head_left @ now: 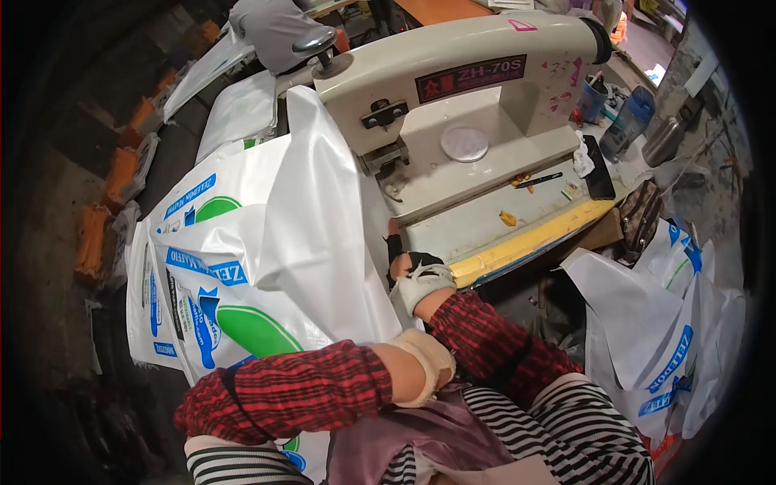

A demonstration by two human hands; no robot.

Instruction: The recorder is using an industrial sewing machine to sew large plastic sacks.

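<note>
A large white plastic woven sack (315,218), printed in blue and green, rises in folds at the left of a cream industrial sewing machine (477,81). At the sack's right edge is my right hand (419,277) in a pale glove with dark finger coverings. One finger points up along that edge, and the others look curled against the sack. Nearer to me, my left hand (428,368), in a cream glove, bends downward above my lap beside the sack's lower edge. Its fingers are hidden. Red and black plaid sleeves cover both forearms.
More printed white sacks (647,323) hang at the right, and a white stack (238,113) lies behind at left. The machine bed holds a black pen (540,179); nearby are a phone (598,168), a blue bottle (629,123) and a metal flask (664,141). Someone in grey (271,32) is beyond.
</note>
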